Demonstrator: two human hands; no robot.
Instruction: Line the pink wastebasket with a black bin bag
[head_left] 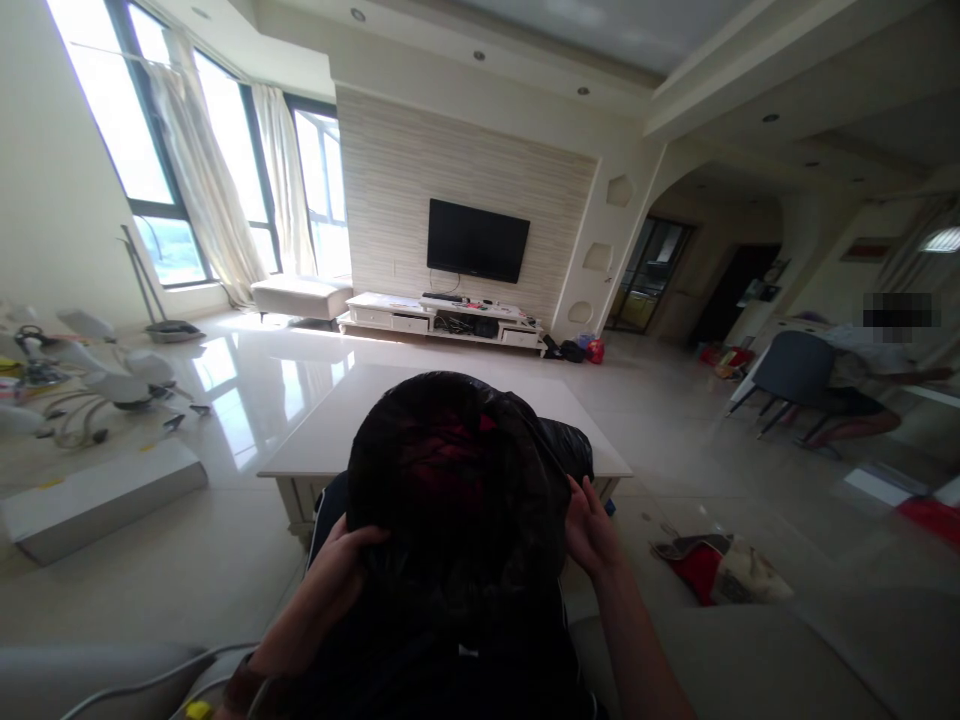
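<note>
A black plastic bag (517,520) is spread wide in my lap, its rounded mouth facing me. Dark red shows in its shadowy inside; whether that is a container or contents I cannot tell. My left hand (343,562) grips the left edge, thumb lying over the rim. On the right edge, my right hand (592,525) holds the plastic with the fingers partly hidden behind it. Another piece of black plastic (568,447) lies just beyond my right hand, over the white table (311,440); whether it joins the bag is unclear.
A long pale box (105,505) and white jointed equipment (124,375) are on the floor at left. A red and beige cloth bag (720,570) lies at right. Farther right, a person sits on a dark chair (793,368). A television (478,240) hangs above a low cabinet (390,313).
</note>
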